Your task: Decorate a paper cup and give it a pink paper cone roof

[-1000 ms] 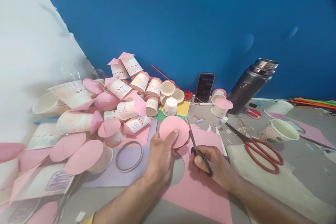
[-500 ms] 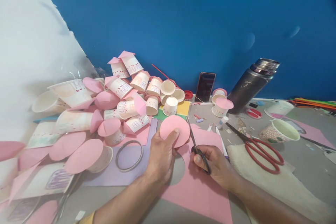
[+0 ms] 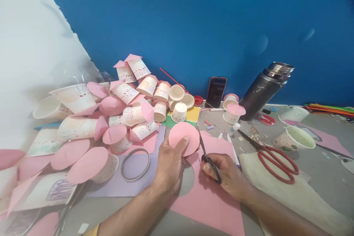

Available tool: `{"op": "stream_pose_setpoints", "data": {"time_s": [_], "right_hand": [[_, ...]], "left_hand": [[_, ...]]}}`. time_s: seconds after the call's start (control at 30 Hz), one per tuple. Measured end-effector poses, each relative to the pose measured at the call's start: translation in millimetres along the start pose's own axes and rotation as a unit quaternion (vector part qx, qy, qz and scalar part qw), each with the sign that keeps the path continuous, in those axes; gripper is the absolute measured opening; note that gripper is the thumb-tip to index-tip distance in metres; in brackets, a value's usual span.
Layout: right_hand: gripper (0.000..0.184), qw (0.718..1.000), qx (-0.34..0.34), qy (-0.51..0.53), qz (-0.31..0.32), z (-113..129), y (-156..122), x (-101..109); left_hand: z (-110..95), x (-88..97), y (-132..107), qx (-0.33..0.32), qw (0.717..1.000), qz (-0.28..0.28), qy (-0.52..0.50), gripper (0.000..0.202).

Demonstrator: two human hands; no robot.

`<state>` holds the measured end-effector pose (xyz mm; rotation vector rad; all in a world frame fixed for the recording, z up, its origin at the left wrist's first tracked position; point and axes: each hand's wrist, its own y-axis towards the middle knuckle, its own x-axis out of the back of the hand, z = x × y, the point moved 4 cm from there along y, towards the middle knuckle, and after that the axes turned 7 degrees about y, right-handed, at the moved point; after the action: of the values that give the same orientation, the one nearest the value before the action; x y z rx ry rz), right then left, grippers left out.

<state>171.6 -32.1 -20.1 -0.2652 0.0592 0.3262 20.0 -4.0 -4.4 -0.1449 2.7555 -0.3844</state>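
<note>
Just pinching a round pink paper disc in the left hand, clamping the right hand on black-handled metal scissors, pointing the blades up beside it.

We see a deep blue wall across the top of the frame, and a white wall at upper left. At left, the cups are white, with red marks and purple scribbles, and their paper tops are pink. In the centre, we find the paper disc plain pink, like the cut sheet below it; the small scissors have black handles. At right, the large scissors show red handles, and the bottle is dark grey with silver neck.
</note>
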Motion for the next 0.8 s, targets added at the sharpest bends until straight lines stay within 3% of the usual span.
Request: {"op": "stream_pose_setpoints", "data": {"time_s": [0.3, 0.53, 0.67, 0.8], "right_hand": [[0.073, 1.000, -0.015, -0.002, -0.015, -1.9, 1.0, 2.0], [0.069, 1.000, 0.013, 0.024, 0.000, -2.0, -0.6, 3.0], [0.060, 0.993, 0.071, 0.015, -0.090, -0.3, 2.9, 20.8], [0.048, 0.980, 0.104, 0.049, -0.165, 1.0, 5.9, 37.6]], "left_hand": [[-1.1, 0.2, 0.6, 0.001, 1.000, -0.002, 0.001, 0.043], [-4.4, -3.3, -0.8, 0.000, 1.000, 0.008, -0.011, 0.042], [-1.2, -3.6, -1.1, 0.033, 0.998, 0.048, 0.037, 0.041], [3.0, -7.7, -5.4, 0.077, 0.980, 0.147, 0.107, 0.046]]}}
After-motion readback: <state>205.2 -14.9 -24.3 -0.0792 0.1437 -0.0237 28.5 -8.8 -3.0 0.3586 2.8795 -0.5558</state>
